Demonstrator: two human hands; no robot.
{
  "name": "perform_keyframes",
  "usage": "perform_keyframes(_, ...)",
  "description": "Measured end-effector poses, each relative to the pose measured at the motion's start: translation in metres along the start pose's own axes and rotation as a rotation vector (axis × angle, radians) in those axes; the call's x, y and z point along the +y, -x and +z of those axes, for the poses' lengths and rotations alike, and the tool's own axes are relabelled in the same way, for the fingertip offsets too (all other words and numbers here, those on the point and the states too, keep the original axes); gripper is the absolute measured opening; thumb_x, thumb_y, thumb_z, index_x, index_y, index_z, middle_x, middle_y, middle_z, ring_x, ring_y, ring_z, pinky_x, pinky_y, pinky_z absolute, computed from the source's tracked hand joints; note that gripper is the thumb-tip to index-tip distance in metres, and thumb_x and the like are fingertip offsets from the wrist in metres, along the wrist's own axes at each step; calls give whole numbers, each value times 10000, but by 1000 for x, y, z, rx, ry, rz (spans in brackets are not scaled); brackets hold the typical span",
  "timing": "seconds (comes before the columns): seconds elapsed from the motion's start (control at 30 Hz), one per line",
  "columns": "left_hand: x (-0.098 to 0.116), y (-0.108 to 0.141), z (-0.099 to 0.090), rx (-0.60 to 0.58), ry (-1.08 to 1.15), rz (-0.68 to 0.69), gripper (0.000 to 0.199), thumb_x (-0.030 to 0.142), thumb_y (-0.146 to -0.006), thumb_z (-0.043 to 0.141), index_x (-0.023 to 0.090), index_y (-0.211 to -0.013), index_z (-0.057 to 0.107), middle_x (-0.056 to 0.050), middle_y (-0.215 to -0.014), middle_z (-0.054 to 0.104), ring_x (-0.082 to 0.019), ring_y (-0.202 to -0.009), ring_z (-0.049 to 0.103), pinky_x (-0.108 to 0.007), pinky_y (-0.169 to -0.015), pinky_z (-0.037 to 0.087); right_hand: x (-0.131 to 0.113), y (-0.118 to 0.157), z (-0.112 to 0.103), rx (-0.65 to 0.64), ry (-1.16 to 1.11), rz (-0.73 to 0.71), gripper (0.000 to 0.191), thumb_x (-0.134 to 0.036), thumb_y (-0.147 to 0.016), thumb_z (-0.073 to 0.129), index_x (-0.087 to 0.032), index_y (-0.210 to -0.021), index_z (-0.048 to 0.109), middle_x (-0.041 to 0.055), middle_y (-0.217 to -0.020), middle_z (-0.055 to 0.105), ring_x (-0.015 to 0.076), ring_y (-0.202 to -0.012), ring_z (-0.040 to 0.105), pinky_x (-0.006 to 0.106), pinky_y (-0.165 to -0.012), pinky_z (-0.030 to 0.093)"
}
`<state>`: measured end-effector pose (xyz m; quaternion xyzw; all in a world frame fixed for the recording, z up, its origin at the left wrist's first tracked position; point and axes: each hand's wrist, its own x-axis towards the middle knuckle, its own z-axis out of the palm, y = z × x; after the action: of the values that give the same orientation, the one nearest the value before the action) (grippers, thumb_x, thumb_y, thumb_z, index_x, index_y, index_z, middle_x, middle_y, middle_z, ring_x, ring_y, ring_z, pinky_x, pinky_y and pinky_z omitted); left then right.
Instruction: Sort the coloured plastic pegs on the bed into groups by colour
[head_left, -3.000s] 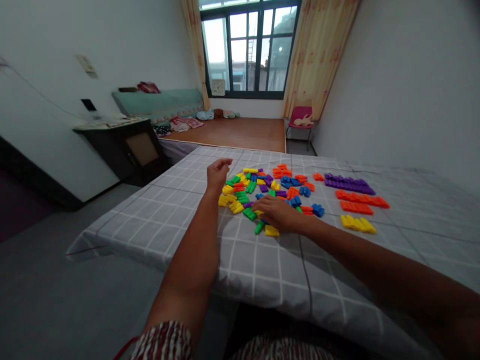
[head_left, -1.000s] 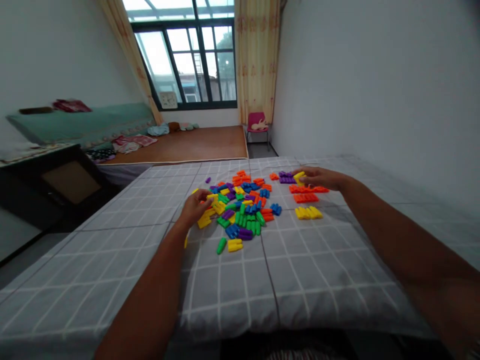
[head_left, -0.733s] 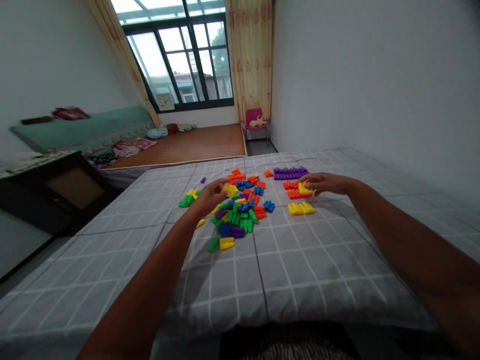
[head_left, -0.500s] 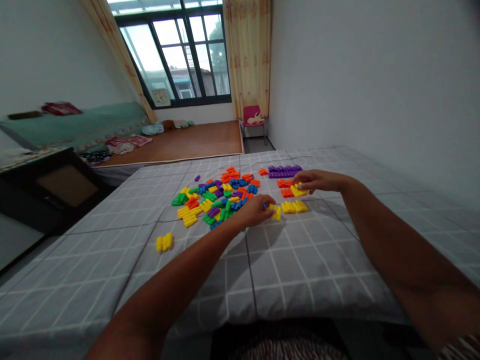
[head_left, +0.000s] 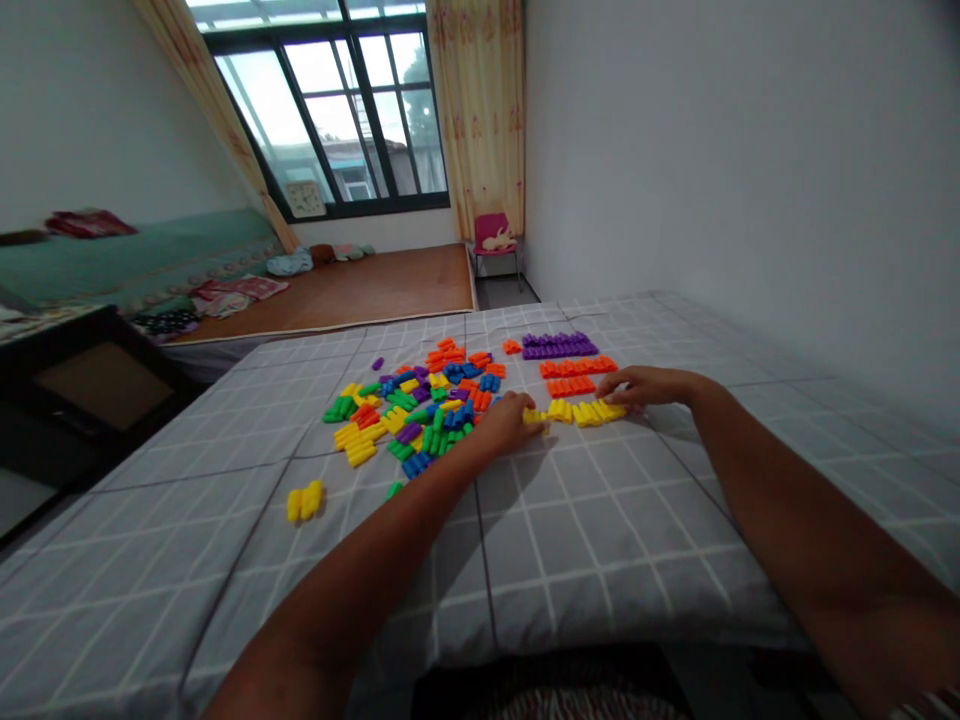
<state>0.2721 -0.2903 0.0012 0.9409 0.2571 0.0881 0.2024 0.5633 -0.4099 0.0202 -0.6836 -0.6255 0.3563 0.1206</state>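
Note:
My left hand (head_left: 511,422) has its fingers closed on a yellow block (head_left: 534,416) at the left end of a yellow row (head_left: 574,411). At the row's right end, my right hand (head_left: 634,385) pinches a yellow block (head_left: 611,410). Just behind the yellow row lie two orange rows (head_left: 577,368), one longer than the other. Farther back is a purple row (head_left: 559,345), with a small orange piece (head_left: 511,347) to its left. A mixed pile of colourful blocks (head_left: 442,400) spreads to the left of my left hand.
Two joined yellow pieces (head_left: 304,501) lie apart at the left on the checked cloth (head_left: 600,540). A lone purple piece (head_left: 378,363) is behind the pile. Beyond stand a brown bed (head_left: 375,285), a pink chair (head_left: 495,240) and a dark cabinet (head_left: 97,375).
My right hand has moved from the orange rows down to the yellow row's right end with its yellow block. The left hand's yellow block now lies lower, near the row. The view has shifted slightly.

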Motion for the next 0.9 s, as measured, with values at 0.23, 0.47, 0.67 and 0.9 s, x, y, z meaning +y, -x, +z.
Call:
perform_keyframes(0.23,-10,1,3,-38,-131,141,445,339,-810,622,160,-1217,614,-111,-1165,633,-228,-1055,613,-316,-955,462,-6,4,8,100,344,-43,615,-522,-605,740,-236,-1146,680,96,-1161,668,301,-1022,621,390,-871,482)
perform_keyframes(0.47,-7,-1,6,-29,-89,113,433,323,-768,676,182,-1175,636,-88,-1107,641,-213,-975,633,-300,-887,493,-40,-6,32,234,538,-216,544,-486,-697,708,-240,-1180,670,97,-1181,673,297,-1074,598,398,-911,444)
perform_keyframes(0.67,0,2,14,2,-10,109,422,351,-771,679,213,-1167,632,-67,-1097,657,-213,-950,633,-302,-844,499,-54,-8,40,276,538,-165,446,-415,-751,677,-284,-1178,668,80,-1100,695,265,-980,633,350,-817,459)
perform_keyframes(0.9,13,5,10,-43,-65,107,710,392,-772,674,260,-1424,429,-91,-1165,627,-258,-1057,609,-331,-866,488,-30,4,21,223,401,-42,508,-535,-687,697,-254,-1109,666,79,-1105,686,267,-934,641,353,-788,471)
